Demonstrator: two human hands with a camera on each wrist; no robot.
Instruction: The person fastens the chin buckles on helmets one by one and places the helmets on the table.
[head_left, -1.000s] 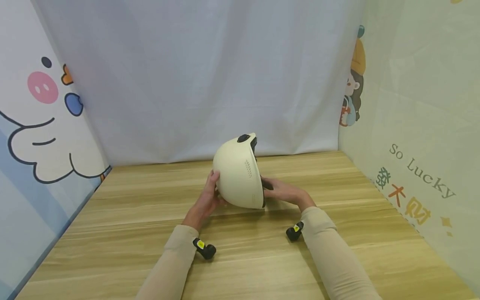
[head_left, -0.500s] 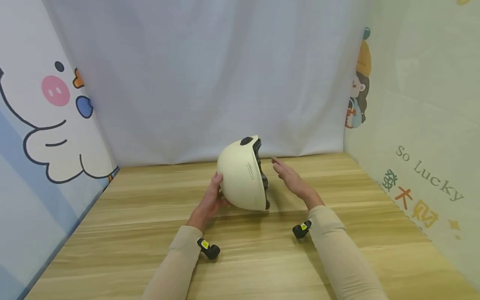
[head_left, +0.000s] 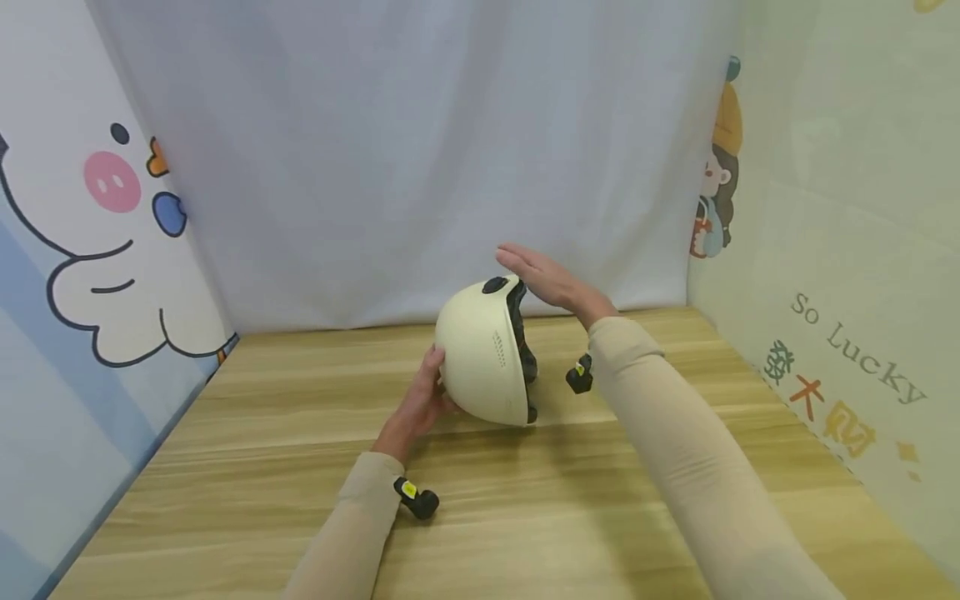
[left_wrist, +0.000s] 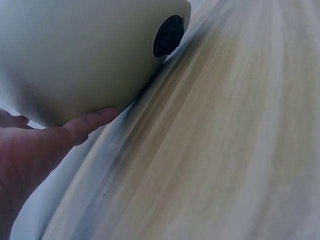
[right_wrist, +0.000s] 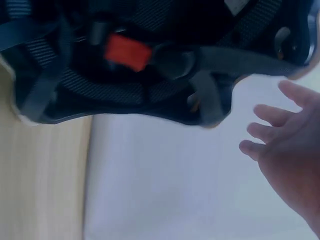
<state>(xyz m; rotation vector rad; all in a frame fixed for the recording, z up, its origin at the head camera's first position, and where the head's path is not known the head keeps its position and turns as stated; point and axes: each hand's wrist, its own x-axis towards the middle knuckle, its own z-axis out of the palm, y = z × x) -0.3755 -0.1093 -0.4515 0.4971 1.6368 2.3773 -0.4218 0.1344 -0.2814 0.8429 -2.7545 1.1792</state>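
A cream helmet (head_left: 480, 358) stands tipped on its side on the wooden table, its opening facing right. My left hand (head_left: 418, 406) holds the rounded shell from the left, thumb up along it and fingers lower down, partly hidden. In the left wrist view the shell carries a round black fitting (left_wrist: 169, 36). My right hand (head_left: 551, 279), fingers straight, is beside the upper rim; whether it touches cannot be told. The right wrist view shows the dark inner padding, black straps (right_wrist: 207, 95) and a red buckle piece (right_wrist: 128, 52).
The wood-grain table (head_left: 300, 467) runs back to a pale curtain (head_left: 390, 167). Printed walls with cartoon figures stand left (head_left: 75, 275) and right (head_left: 825, 208). A small black camera sits on each wrist.
My right hand has left the helmet's opening, drawn back to the right, then risen to the upper rim. My left hand stays on the shell; the head view has shifted slightly.
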